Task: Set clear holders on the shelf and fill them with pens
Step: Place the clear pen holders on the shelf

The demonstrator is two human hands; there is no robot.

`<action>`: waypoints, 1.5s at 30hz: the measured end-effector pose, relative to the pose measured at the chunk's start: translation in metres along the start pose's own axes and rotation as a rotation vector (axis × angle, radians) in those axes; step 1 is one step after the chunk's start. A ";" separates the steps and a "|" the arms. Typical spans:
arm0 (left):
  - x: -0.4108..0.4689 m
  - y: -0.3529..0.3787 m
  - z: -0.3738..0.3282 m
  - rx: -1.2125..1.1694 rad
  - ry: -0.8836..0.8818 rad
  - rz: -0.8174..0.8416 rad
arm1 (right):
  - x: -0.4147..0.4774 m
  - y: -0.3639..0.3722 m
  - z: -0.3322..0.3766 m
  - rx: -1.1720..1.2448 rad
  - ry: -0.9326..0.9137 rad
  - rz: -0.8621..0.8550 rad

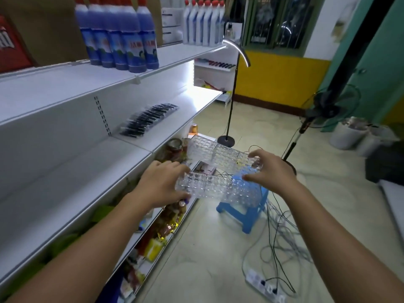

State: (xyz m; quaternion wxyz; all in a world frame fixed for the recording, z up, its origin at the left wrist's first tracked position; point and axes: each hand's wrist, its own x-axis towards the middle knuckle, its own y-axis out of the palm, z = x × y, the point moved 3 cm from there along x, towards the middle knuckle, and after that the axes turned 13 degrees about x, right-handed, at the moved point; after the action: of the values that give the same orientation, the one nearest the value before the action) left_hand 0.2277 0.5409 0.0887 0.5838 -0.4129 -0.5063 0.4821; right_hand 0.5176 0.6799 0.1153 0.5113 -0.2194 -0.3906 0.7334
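Observation:
A clear dimpled holder (215, 170) with several compartments hangs in the air between my hands, in front of the shelving and above a blue stool. My left hand (161, 182) grips its near left end, fingers curled over the top edge. My right hand (267, 169) grips its right end, thumb on the near wall and fingers on the far wall. A row of black pens (148, 120) in clear wrappers lies on the white middle shelf (91, 158), up and left of the holder.
The blue plastic stool (247, 215) stands on the floor under the holder. Blue bottles (122, 38) and white bottles (202, 22) fill the top shelf. Jars and packets crowd the lower shelf (170, 217). A floor lamp (231, 88), a fan (321, 112), cables and a power strip (265, 285) lie right.

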 end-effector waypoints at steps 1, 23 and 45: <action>0.008 0.004 0.002 -0.009 0.007 0.003 | 0.007 0.002 -0.003 -0.003 0.010 0.000; 0.211 0.071 0.102 -0.118 0.203 -0.060 | 0.170 0.034 0.008 -0.094 0.208 -0.118; 0.407 0.107 0.065 -0.070 0.199 -0.060 | 0.344 -0.007 -0.102 -0.053 0.182 -0.069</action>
State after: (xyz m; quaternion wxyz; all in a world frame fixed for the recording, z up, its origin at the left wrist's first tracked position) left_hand 0.1571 0.9605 0.0728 0.6307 -0.4633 -0.4745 0.4030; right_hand 0.4641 1.0333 0.0870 0.5635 -0.2848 -0.3692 0.6820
